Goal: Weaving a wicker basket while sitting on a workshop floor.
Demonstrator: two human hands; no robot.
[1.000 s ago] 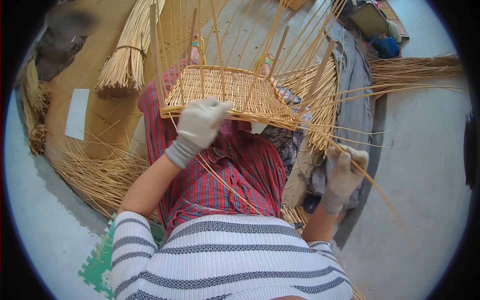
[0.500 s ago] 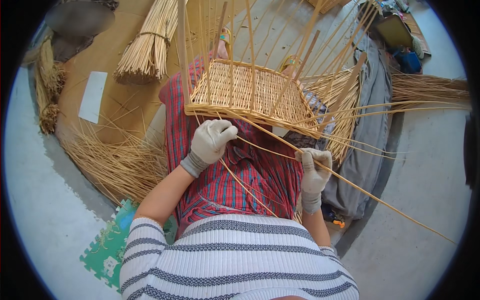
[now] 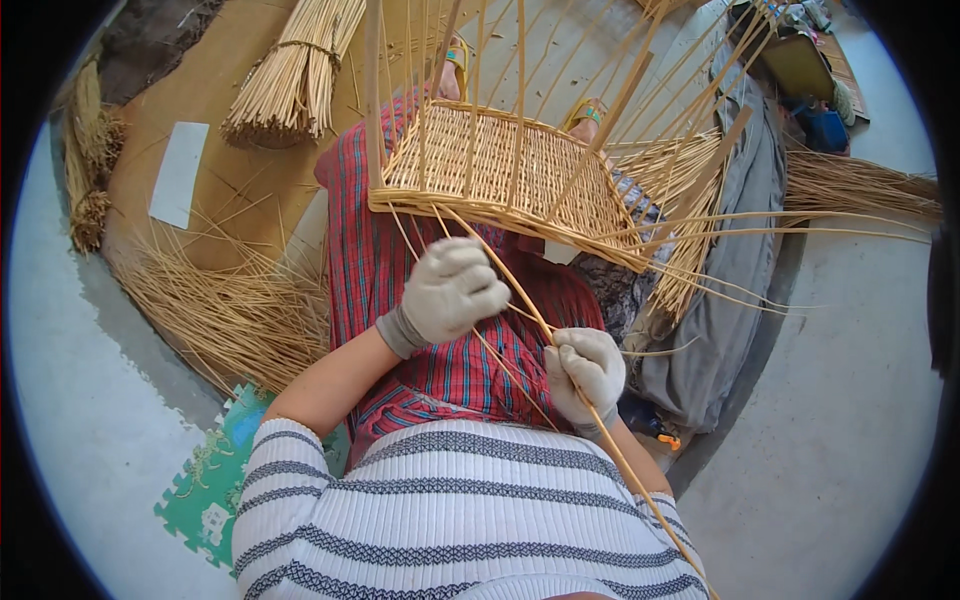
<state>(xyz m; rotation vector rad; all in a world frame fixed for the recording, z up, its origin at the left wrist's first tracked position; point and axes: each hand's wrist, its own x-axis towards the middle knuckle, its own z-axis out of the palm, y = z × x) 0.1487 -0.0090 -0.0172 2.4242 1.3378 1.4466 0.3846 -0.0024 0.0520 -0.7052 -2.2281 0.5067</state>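
both gloved hands have come nearer my lap since a second ago. my left hand [image 3: 452,290] is curled on the long cane [image 3: 520,300], my right hand [image 3: 590,370] fisted round it lower down. it runs from the half-woven basket [image 3: 500,170] far left to near right. far left, a pale rectangular card [image 3: 180,172] lies on brown board [image 3: 230,190].

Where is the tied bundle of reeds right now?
The bundle lies at the upper left of the head view, on the brown mat, left of the basket.
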